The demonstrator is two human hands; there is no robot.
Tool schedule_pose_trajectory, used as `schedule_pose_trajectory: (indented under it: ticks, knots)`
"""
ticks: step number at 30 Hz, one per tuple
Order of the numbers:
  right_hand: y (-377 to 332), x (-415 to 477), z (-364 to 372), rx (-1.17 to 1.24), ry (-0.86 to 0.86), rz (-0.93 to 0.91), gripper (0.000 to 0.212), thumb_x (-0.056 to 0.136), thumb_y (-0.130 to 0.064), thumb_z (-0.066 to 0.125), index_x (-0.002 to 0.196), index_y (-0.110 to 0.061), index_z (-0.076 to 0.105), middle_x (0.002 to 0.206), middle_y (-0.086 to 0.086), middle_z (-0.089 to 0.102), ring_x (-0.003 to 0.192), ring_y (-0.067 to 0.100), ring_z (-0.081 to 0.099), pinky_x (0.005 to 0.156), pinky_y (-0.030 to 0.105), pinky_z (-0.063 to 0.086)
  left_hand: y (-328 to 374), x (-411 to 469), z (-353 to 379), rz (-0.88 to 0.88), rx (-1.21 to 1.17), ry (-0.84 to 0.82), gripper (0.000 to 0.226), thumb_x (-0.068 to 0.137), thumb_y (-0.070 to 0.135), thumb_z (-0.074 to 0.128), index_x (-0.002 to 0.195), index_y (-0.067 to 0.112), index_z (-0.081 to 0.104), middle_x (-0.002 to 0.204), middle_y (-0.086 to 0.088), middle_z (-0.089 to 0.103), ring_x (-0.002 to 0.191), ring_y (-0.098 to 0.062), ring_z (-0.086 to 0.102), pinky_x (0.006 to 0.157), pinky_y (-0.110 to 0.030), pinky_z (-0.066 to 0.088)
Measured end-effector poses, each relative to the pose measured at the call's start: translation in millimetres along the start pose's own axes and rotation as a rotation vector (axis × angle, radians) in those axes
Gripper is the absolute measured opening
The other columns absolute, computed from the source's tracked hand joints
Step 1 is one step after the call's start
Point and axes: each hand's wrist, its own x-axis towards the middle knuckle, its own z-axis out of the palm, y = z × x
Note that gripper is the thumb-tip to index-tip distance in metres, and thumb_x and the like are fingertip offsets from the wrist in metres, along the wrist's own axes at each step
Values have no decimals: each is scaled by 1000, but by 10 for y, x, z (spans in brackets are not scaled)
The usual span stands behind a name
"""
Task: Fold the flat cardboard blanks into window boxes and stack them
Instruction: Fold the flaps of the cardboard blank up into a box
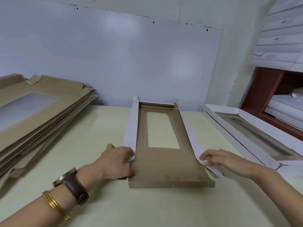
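Even, soft overhead light, pale glare patches on the wall panel (pixel 114 51), faint shadows under both forearms, strong wide-angle bending at edges, slightly soft focus

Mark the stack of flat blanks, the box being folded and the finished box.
stack of flat blanks (pixel 68 94): head view, brown border of the top sheet.
box being folded (pixel 165 161): head view, brown panel below its window.
finished box (pixel 270 131): head view, its white right wall.

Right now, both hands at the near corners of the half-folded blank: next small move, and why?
Probably fold the near end flap up. The left side wall, right side wall and far end wall already stand; that flap lies flat. The left hand and right hand each pinch their wall's near corner, seemingly steadying the walls.
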Motion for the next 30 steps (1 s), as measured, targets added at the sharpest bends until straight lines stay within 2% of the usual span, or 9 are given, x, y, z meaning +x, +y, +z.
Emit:
schedule_pose_trajectory:
  ticks: [4, 7, 8, 12, 14, 16, 19, 25, 30]
  knots:
    - [49, 15, 24, 69, -5, -20, 19, 90, -35, 57, 95, -30, 74, 92, -11, 67, 94, 1, 59, 76, 7, 41, -6, -15, -9, 28, 10, 5, 42, 77, 40, 64, 117, 32, 54, 97, 20, 54, 104, -19, 32, 80, -26, 43]
    - [59, 8, 22, 96, -40, -99, 62, 72, -47, 46, 102, 5, 60, 94, 22, 59, 91, 37, 50, 82, 27, 34, 0, -11, -21, 43, 91, 8, 40, 77, 43, 60, 114, 31, 56, 110, 18, 58, 100, -21, 36, 80, -25, 37]
    - [63, 9, 16, 90, -64, -105, 65, 71, -49, 44, 101, 8, 57, 87, 18, 55, 83, 30, 47, 82, 31, 32, 4, -5, -23, 63, 135, 14, 39, 77, 44, 59, 114, 29, 57, 112, 16, 58, 98, -20, 40, 80, -25, 33]
    - [34, 4, -42, 7, -171, -55, 28, 80, -27, 49, 80, -6, 68, 71, -2, 50, 74, 13, 43, 80, 26, 36, 4, 17, -41, 138, 213, 3, 43, 79, 46, 59, 119, 28, 57, 120, 18, 51, 102, -11, 52, 87, -24, 38]
    - [67, 5, -88, -35, -214, -33, 46, 70, -17, 49, 109, -3, 68, 85, 1, 54, 74, 15, 44, 71, 17, 37, -16, 27, -61, 153, 172, -18, 47, 79, 44, 61, 123, 28, 57, 123, 18, 49, 109, -9, 53, 90, -24, 45]
    - [102, 12, -138, -132, -252, -29, 68, 75, 8, 39, 132, -26, 58, 118, -14, 56, 94, 11, 51, 75, 13, 42, -50, 32, -81, 165, 106, -50, 50, 80, 40, 64, 127, 25, 57, 125, 17, 45, 111, -8, 52, 90, -23, 48]
    - [107, -6, -190, -180, -285, -62, 83, 77, 16, 35, 138, -39, 47, 139, -29, 37, 120, 6, 41, 80, 15, 45, -89, 36, -101, 184, 30, -87, 53, 79, 33, 68, 130, 21, 57, 122, 18, 43, 109, -6, 53, 86, -21, 51]
    - [158, 10, -169, -172, -266, -102, 82, 77, 11, 56, 134, -45, 47, 142, -25, 39, 113, 0, 43, 96, 22, 47, -105, 41, -111, 186, -71, -118, 53, 75, 17, 71, 126, 14, 60, 118, 16, 42, 84, 8, 57, 68, -14, 53]
    - [176, 2, -139, -86, -234, -117, 78, 80, 20, 48, 132, -38, 53, 143, -1, 39, 88, 4, 48, 83, 19, 52, -123, 31, -96, 183, -95, -130, 49, 73, 13, 72, 120, 14, 62, 118, 15, 41, 66, 16, 54, 57, -12, 45]
